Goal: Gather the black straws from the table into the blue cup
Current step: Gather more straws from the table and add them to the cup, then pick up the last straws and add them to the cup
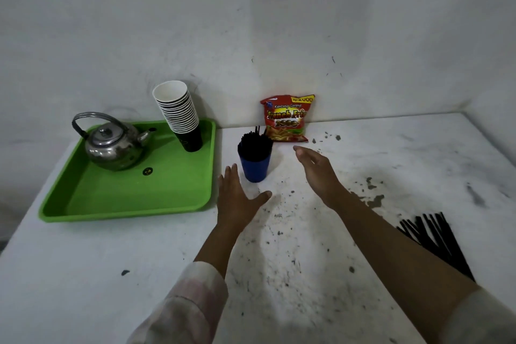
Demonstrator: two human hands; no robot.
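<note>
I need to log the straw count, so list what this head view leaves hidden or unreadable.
- Loose black straws: near ends hidden behind the right forearm; count unclear.
- Straws in the blue cup: packed too tightly to count.
- Snack bag: small print too small to read.
- Both sleeves: cut off by the bottom edge.

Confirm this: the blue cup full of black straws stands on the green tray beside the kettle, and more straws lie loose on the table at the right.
Not quite. In the head view the blue cup stands on the table, just right of the green tray, not on it. The kettle is on the tray. The rest holds: the cup is full of black straws, and more loose straws lie on the table at the right.
</note>
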